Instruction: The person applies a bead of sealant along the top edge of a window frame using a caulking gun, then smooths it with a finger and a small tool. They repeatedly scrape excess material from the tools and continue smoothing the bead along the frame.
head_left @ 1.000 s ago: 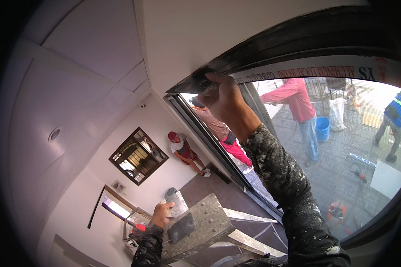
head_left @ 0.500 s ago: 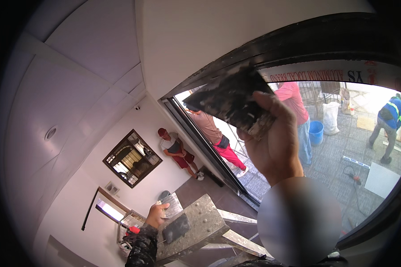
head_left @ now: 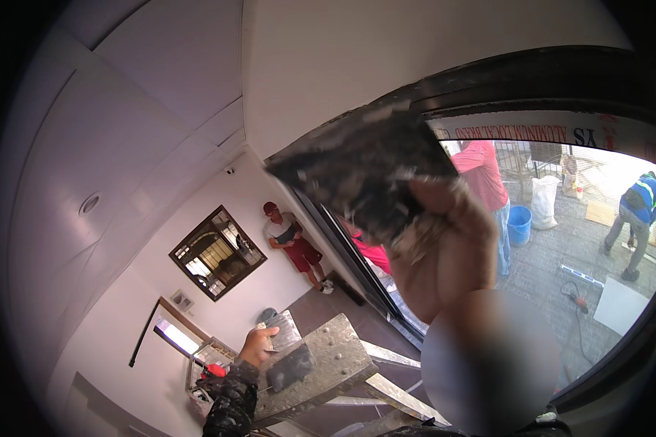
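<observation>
In my right hand [head_left: 444, 255], raised near the top of the doorway, is a wide, dark, smeared scraper blade [head_left: 364, 175]. My thumb lies on its face, and the fingers close round its lower right part. The blade overlaps the black door frame [head_left: 510, 80]; whether it touches the frame I cannot tell. Lower down, my left hand [head_left: 256, 345] grips a pale metal scraper [head_left: 287, 329] beside the spattered ladder top [head_left: 342, 348]. A dark grey patch [head_left: 290, 370] shows on that top.
Beyond the glass a person in pink [head_left: 481, 175] stands near a blue bucket [head_left: 520, 224] and a white sack [head_left: 544, 202]. Farther right, another person [head_left: 638, 211] bends over. Indoors, a person in red shorts [head_left: 295, 244] stands by a mirror [head_left: 219, 253]. A blurred round patch covers my right forearm.
My right hand and its scraper have shifted left, and the blade looks larger. It now covers more of the person in pink trousers outside. My left hand keeps its hold beside the ladder top.
</observation>
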Demonstrator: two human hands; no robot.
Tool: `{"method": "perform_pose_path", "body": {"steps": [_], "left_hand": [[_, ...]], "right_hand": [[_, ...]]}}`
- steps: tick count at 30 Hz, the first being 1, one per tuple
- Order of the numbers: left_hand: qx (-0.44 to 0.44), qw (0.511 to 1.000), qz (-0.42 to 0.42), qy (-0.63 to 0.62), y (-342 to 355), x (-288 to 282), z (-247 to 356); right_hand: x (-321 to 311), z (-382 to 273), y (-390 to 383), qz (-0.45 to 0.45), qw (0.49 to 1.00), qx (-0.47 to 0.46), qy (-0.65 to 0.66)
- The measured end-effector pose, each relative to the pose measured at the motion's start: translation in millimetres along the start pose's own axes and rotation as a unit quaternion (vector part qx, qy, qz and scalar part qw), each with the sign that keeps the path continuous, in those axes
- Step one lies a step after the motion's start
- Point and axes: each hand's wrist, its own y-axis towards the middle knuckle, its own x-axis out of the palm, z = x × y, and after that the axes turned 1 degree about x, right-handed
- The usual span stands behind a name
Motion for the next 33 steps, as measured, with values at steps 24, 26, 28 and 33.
{"method": "perform_pose_path", "body": {"steps": [24, 26, 28, 33], "left_hand": [[0.006, 0.999, -0.017, -0.034, -23, 30, 12], [0.023, 0.998, -0.029, -0.045, -31, 39, 18], [0.046, 0.993, -0.063, -0.09, -45, 50, 30], [0.115, 0.969, -0.138, -0.167, -80, 97, 72]], "right_hand": [[-44, -33, 79, -0.035, 0.998, 0.046, -0.031], [-45, -39, 50, -0.096, 0.994, 0.052, 0.029], [-53, -30, 19, -0.07, 0.996, -0.033, -0.036], [-82, 35, -1, -0.233, 0.839, -0.098, -0.482]]}}
